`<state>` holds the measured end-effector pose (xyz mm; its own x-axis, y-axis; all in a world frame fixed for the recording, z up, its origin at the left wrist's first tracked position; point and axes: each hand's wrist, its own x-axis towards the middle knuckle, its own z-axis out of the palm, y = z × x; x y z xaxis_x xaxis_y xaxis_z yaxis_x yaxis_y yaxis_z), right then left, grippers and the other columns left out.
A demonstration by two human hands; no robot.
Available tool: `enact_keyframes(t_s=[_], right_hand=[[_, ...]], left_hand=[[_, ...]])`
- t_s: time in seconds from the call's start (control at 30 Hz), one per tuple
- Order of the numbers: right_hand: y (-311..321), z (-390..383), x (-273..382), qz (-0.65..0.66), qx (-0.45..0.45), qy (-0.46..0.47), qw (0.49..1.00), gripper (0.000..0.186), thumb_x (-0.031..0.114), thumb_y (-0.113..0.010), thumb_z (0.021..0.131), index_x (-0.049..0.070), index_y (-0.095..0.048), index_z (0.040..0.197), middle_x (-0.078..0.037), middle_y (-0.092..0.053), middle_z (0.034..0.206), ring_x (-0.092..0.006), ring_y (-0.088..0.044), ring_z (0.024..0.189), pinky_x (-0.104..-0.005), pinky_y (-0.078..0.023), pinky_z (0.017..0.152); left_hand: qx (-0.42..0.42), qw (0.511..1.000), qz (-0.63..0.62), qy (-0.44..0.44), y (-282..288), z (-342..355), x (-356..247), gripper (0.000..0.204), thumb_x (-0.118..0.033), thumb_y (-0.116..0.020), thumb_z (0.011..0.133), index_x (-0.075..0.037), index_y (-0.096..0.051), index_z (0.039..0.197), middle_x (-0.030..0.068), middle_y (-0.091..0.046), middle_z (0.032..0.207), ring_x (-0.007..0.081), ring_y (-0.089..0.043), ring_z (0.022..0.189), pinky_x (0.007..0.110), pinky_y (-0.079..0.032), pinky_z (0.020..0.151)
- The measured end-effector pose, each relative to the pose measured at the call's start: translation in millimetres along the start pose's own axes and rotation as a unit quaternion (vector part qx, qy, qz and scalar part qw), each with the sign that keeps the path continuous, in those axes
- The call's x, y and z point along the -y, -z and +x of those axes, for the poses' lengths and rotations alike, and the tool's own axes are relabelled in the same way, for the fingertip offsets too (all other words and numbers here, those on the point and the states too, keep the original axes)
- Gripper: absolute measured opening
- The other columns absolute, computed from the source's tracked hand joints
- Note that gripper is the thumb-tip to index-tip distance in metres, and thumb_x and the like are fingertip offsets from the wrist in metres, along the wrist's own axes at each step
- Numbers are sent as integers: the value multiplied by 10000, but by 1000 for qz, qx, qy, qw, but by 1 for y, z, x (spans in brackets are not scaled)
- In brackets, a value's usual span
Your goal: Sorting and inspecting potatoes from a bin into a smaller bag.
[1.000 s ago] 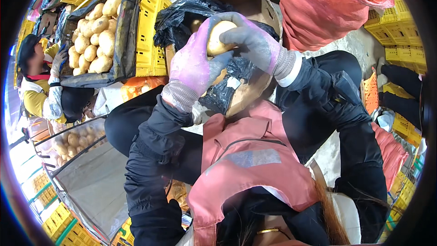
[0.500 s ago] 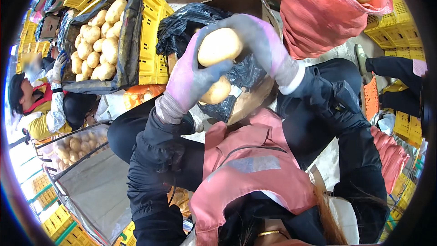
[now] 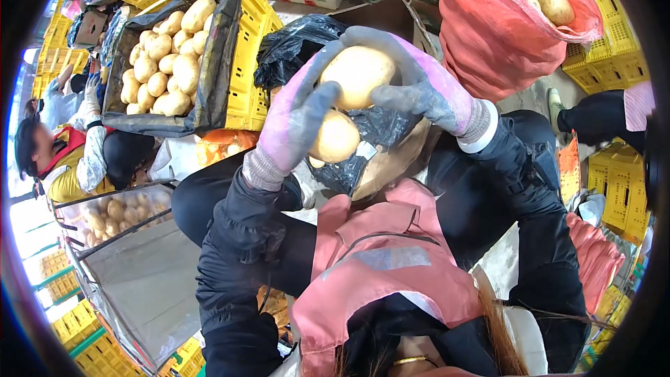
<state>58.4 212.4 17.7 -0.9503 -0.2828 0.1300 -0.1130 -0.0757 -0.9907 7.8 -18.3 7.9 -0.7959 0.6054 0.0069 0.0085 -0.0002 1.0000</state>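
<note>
Both gloved hands hold one large pale potato (image 3: 357, 73) up in front of me. My left hand (image 3: 296, 122), in a pink and grey glove, cups it from below and the left. My right hand (image 3: 419, 84) wraps it from above and the right. Just beneath it a second potato (image 3: 336, 138) lies in a cardboard box (image 3: 394, 160) lined with a black plastic bag (image 3: 293, 49).
A yellow crate (image 3: 248, 49) full of potatoes stands at the left. A red mesh sack (image 3: 488, 28) of potatoes is at the upper right. Another person (image 3: 66, 160) crouches at the left by a wire frame (image 3: 112, 216) holding a clear bag of potatoes. Yellow crates ring the area.
Both hands have lifted the potato higher, clear of the box, and a second potato now shows under it.
</note>
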Motion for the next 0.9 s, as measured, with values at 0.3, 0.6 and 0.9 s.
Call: enact_keyframes(t_s=[0.3, 0.6, 0.9], right_hand=[[-17, -6, 11, 72, -117, -58, 989, 655, 176, -792, 924, 10, -519, 1496, -66, -650, 1329, -130, -589, 1217, -307, -460, 1080], [-3, 2, 4, 43, -125, -41, 990, 664, 324, -704, 993, 16, -469, 1532, -80, -617, 1376, -146, -570, 1232, -313, -456, 1073], [0, 5, -19, 238, -70, -83, 965, 688, 404, -660, 983, 40, -448, 1528, -125, -629, 1374, -243, -634, 1222, -362, -533, 1017]], left_hand=[[8, 978, -173, 116, -6, -2, 3, 656, -554, -481, 1063, -2, -519, 1415, 151, -715, 1135, 220, -738, 893, 364, -626, 785], [-20, 963, -232, 137, -7, 6, 9, 575, -469, -476, 1092, 10, -528, 1404, 130, -711, 1116, 195, -712, 942, 342, -602, 821], [-6, 959, -269, 91, -8, 0, 15, 377, -370, -566, 1079, -28, -666, 1200, 48, -733, 1045, 132, -702, 874, 301, -582, 825]])
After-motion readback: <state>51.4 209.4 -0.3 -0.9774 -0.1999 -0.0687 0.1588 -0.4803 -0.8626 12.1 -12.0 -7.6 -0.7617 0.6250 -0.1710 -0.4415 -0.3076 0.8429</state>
